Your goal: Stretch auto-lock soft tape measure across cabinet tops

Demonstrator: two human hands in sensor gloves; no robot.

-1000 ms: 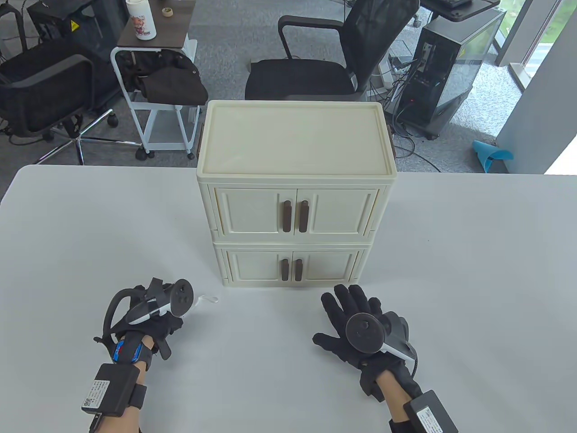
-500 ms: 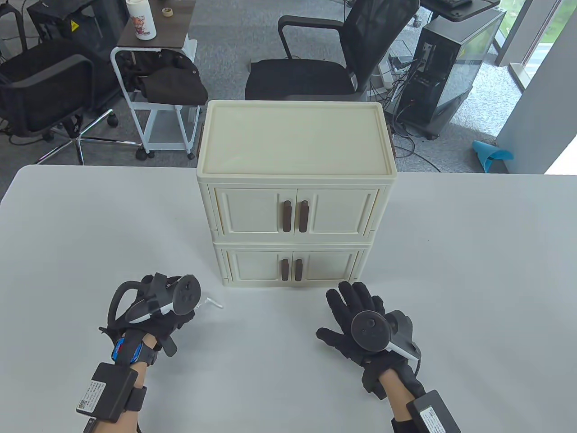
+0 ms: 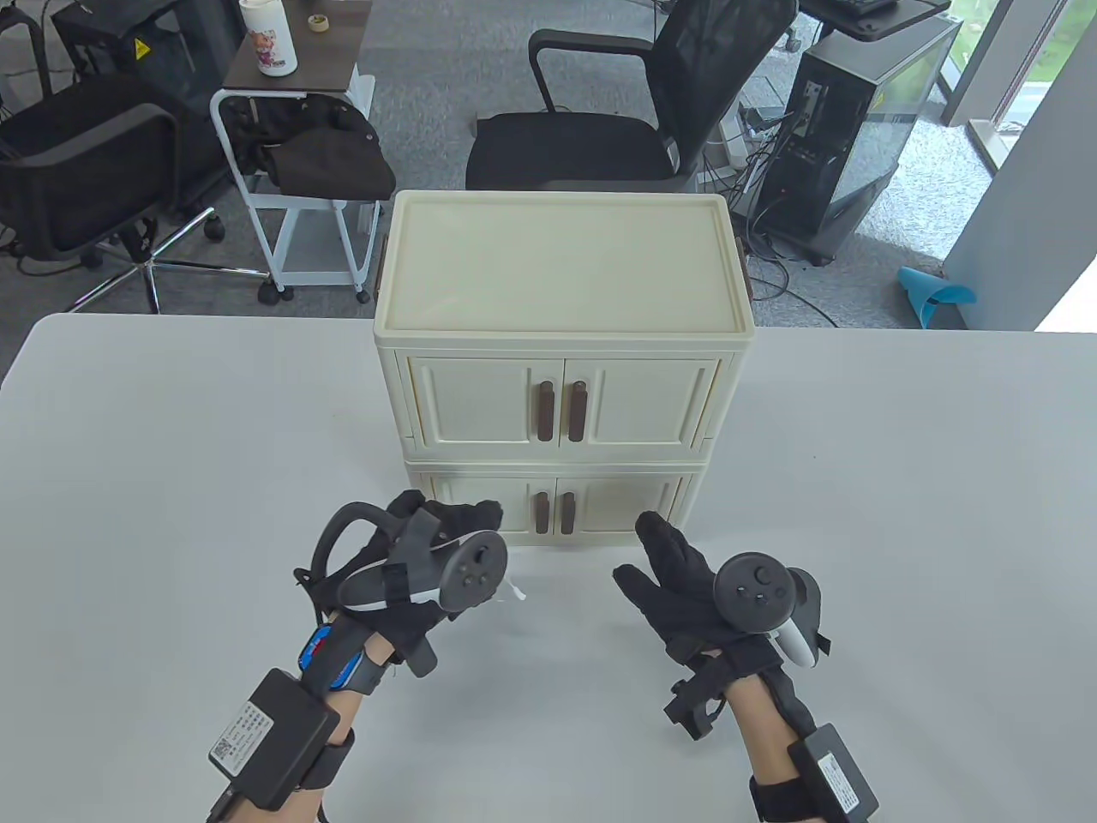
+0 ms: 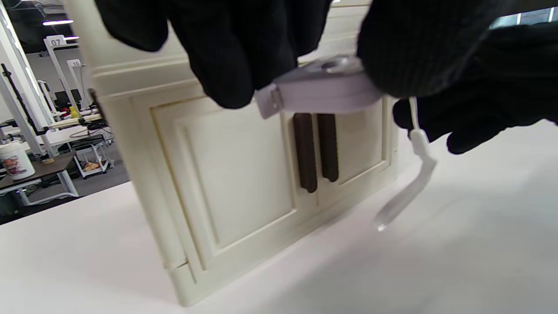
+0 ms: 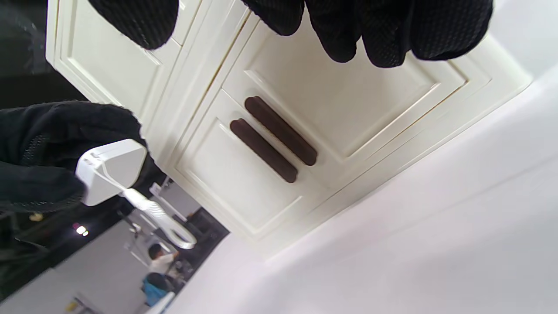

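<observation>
A cream two-tier cabinet [image 3: 561, 360] with dark brown door handles stands at the table's middle; its flat top [image 3: 561, 261] is bare. My left hand [image 3: 446, 531] grips a small white tape measure case [image 4: 322, 89] just above the table, in front of the lower doors. The case also shows in the right wrist view [image 5: 111, 168]. A clear strap [image 4: 407, 192] dangles from it. My right hand [image 3: 677, 574] is open and empty, fingers spread, just right of the left hand near the lower doors [image 5: 305, 131].
The white table [image 3: 900, 514] spreads wide on both sides of the cabinet. Behind the table stand office chairs [image 3: 651, 111], a small white cart [image 3: 291, 171] and a computer tower [image 3: 857, 129].
My left hand lifted the tape measure and moved right and forward toward the cabinet's lower doors. My right hand rose off the table and turned slightly, fingers still spread.
</observation>
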